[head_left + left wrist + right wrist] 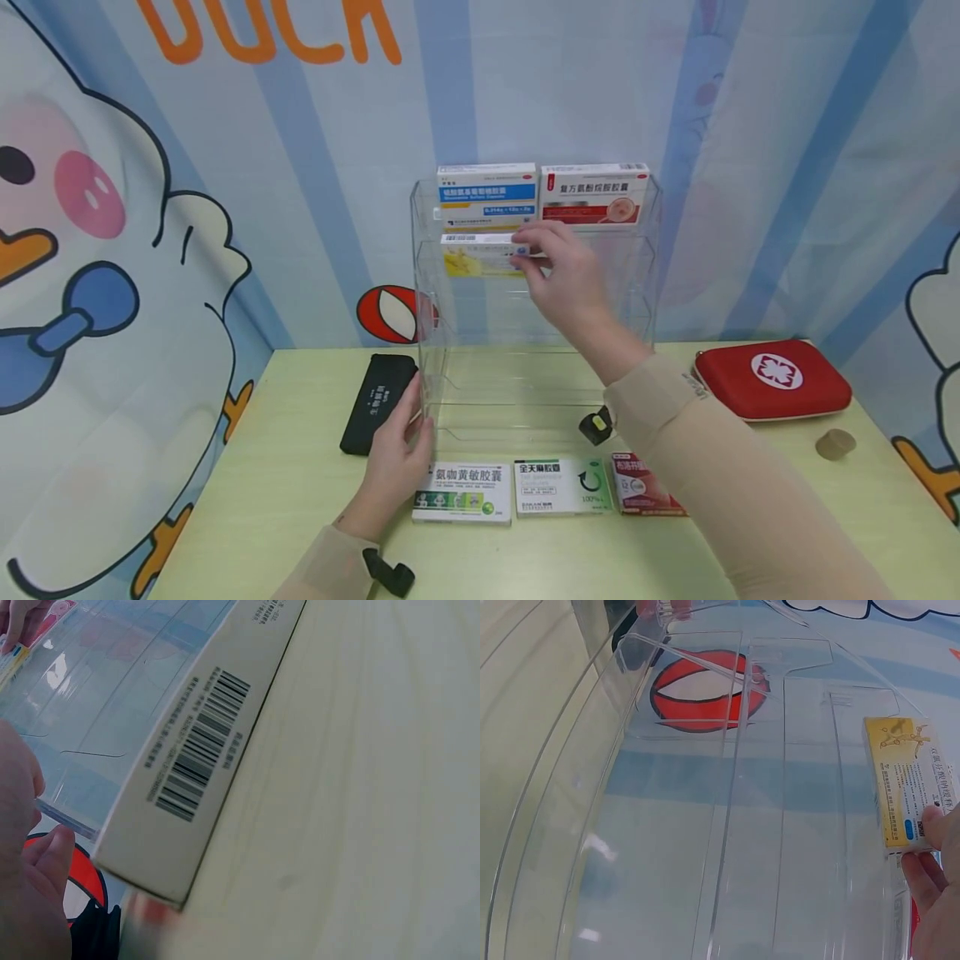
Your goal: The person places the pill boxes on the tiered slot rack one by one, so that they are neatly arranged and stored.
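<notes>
My right hand [566, 279] pinches the right end of a yellow-and-white medicine box [480, 257] between thumb and fingers. That box is at the second tier of a clear plastic tiered rack [422, 292], on its left side. In the right wrist view, the yellow box [900, 780] shows its printed face beside the transparent tiers. My left hand [397, 454] grips the rack's lower left edge, with the thumb on one side of it. On the top tier stand a blue-and-white medicine box [487, 196] and a red-and-white one [595, 196].
Along the table before the rack lie a green-and-white medicine box [461, 493], a white box with a green arrow [562, 487] and a red box [647, 487], partly behind my right sleeve. A black pouch [375, 404] lies left, a red zipped case [780, 379] and small brown object [835, 444] right.
</notes>
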Demonstrator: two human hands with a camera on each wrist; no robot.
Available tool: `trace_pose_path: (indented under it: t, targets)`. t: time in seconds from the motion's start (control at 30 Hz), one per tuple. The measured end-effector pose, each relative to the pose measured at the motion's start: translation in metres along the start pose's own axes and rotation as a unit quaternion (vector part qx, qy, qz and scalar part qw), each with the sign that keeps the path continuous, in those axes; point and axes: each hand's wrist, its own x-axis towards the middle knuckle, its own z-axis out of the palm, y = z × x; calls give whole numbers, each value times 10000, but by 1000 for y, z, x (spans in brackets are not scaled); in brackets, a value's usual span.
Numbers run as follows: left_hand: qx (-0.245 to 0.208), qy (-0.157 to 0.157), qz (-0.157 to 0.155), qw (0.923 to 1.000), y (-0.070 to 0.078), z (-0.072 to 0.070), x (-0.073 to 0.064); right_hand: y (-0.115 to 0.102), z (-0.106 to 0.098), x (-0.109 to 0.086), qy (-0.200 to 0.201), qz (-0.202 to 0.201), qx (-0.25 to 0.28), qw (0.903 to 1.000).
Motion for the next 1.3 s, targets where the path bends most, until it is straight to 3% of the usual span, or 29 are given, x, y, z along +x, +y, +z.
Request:
trace_pose_path:
  t: [0.73,1.3]
  targets:
    - [72,16,11,10000,-2,0,-1,4,10,1,-282,262,-300,9988]
    - [83,48,114,9999,-2,-1,-1,10,16,-7,-273,55,-200,9994]
